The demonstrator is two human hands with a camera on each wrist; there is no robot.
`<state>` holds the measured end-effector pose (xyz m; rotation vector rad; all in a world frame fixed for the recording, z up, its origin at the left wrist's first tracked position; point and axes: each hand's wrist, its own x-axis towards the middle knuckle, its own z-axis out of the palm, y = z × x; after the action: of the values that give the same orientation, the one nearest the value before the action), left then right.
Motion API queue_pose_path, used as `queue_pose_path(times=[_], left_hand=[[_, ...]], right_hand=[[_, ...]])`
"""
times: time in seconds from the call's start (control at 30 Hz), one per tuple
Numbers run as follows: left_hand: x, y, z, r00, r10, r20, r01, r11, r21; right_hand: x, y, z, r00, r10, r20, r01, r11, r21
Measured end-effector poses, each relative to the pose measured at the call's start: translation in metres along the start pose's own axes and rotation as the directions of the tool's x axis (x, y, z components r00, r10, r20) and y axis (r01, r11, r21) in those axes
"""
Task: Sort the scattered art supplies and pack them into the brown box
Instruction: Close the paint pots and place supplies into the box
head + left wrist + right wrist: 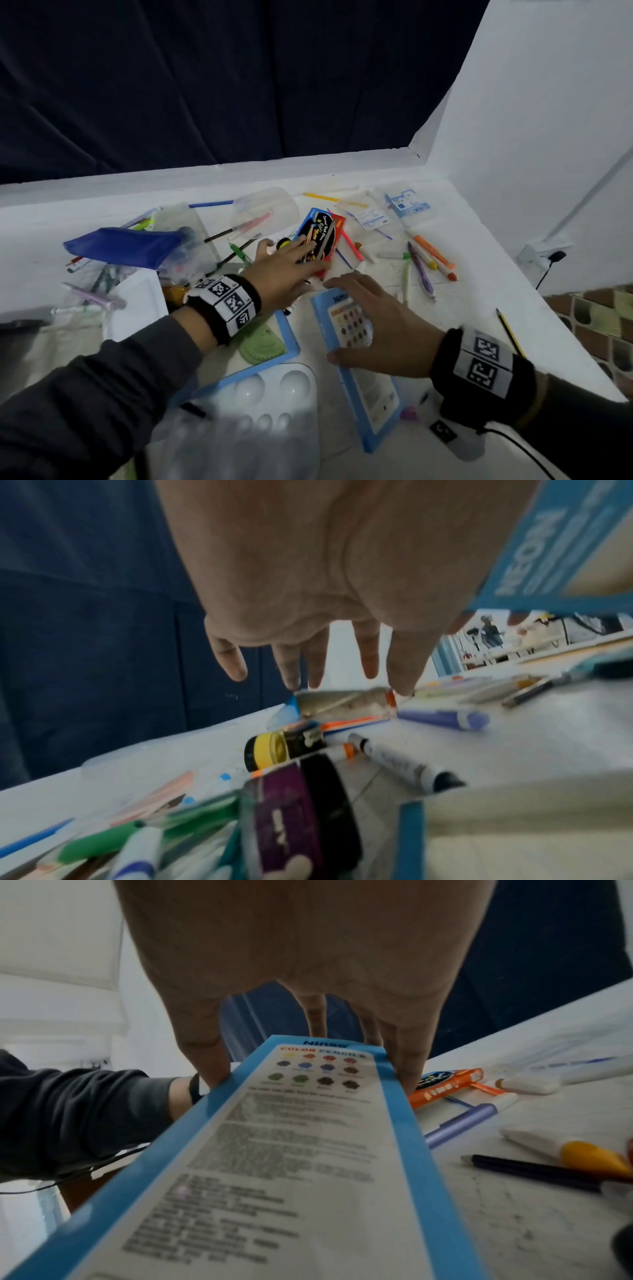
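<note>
Head view first: the person leans over a white table [445, 318] strewn with pens, markers and packs, and both hands are busy at its middle. Their right hand [373, 325] has the long blue colour pencil box [363, 383] clamped across its width, thumb on the near edge and fingers on the far one; the right wrist view shows the box tilted up off the surface with its printed back facing the camera, which looks like a lift for packing. Their left hand [287, 270] stretches forward with fingers straight and spread, tips resting on or just over the red and black pencil pack [320, 236], holding nothing as yet; reaching flat like that seems meant to slide or gather the pack before taking it. A yellow-capped paint jar [265, 750] lies on its side just beneath that hand, beside a black marker [404, 765] and a purple marker [445, 718]. Nearer the person sit a white paint palette [263, 404] and a green protractor [263, 346], with a blue pouch [126, 245] off to the left. I see no brown box in any view, so where the packing ends up is unclear; a dark shape at the left edge is too blurred to name.
</note>
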<state>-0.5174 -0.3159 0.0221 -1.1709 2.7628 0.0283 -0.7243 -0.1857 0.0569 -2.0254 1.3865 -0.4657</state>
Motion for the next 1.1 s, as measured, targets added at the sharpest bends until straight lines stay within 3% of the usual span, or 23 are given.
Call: queue_pose_path(times=[0.2, 0.33, 0.43, 0.53, 0.7, 0.83, 0.9, 0.97, 1.1], left_hand=[[-0.079, -0.012, 0.001, 0.984, -0.025, -0.174, 0.001, 0.991, -0.134], [-0.119, -0.007, 0.013, 1.0, -0.027, -0.003, 0.027, 0.996, -0.087], [-0.12, 0.002, 0.027, 0.992, -0.037, 0.118, 0.04, 0.999, -0.023], [-0.106, 0.01, 0.031, 0.99, -0.041, 0.133, 0.029, 0.995, 0.091], [-0.101, 0.014, 0.012, 0.998, 0.007, -0.057, -0.002, 0.996, 0.091], [-0.105, 0.009, -0.025, 0.969, -0.108, -0.221, 0.084, 0.99, -0.118], [-0.11, 0.003, -0.045, 0.912, -0.248, -0.326, 0.117, 0.921, -0.373], [-0.116, -0.008, -0.06, 0.808, -0.429, -0.404, 0.109, 0.782, -0.614], [-0.131, -0.028, -0.081, 0.587, -0.674, -0.448, -0.152, 0.452, -0.879]], right_hand=[[0.002, -0.001, 0.014, 0.999, 0.007, 0.04, -0.003, 0.996, -0.087], [0.01, 0.004, 0.015, 0.998, 0.038, 0.04, -0.036, 0.997, -0.069], [0.015, 0.007, 0.017, 0.998, 0.048, 0.04, -0.045, 0.997, -0.06], [0.017, 0.007, 0.017, 0.999, 0.041, 0.032, -0.039, 0.997, -0.07], [0.018, 0.005, 0.011, 0.999, 0.032, -0.03, -0.034, 0.998, -0.052], [0.017, 0.007, 0.006, 0.994, 0.035, -0.1, -0.039, 0.999, -0.036], [0.018, 0.006, 0.002, 0.992, 0.037, -0.12, -0.042, 0.998, -0.042], [0.019, 0.004, -0.003, 0.991, 0.03, -0.133, -0.037, 0.998, -0.046], [0.023, -0.002, -0.007, 0.991, 0.018, -0.132, -0.023, 0.999, -0.033]])
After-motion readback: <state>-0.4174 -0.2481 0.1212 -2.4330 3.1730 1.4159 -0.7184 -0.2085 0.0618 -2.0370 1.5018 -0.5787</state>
